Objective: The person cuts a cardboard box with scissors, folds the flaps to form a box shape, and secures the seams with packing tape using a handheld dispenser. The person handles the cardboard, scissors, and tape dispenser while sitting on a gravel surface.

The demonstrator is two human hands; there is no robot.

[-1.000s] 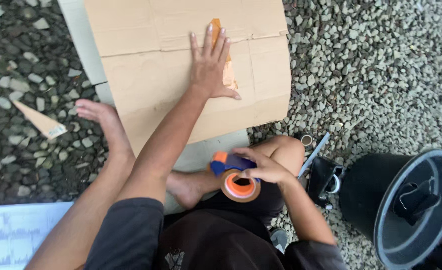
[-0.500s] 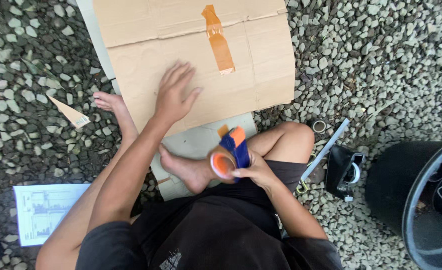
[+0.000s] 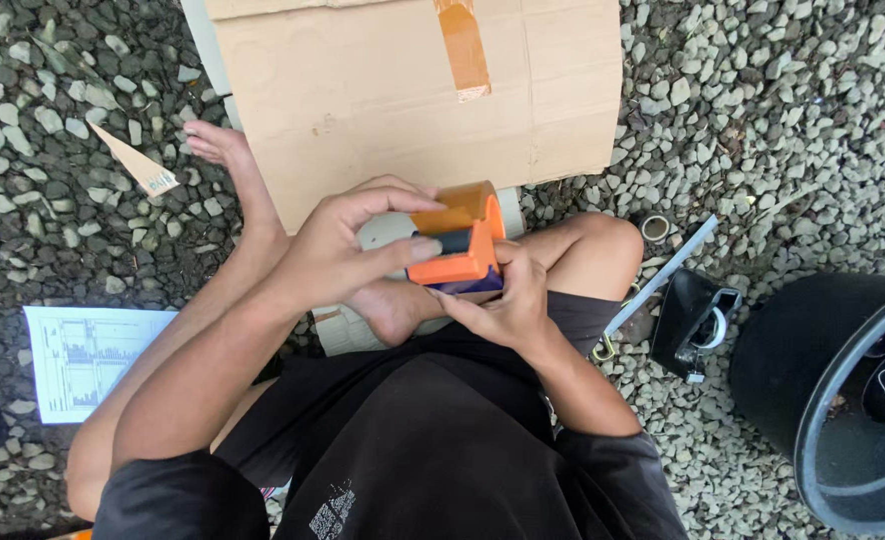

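Both the left hand and right hand gripped the tape dispenser; one tape strip already lay on the cardboard.

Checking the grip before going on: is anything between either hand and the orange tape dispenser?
Nothing visible. The right hand holds the orange tape dispenser from below, and the left hand touches it directly, fingers over its roll and thumb on its near side.

Black short-sleeved shirt worn, small white print seen at its lower front, dark shorts worn, arms left bare, feet left unshod
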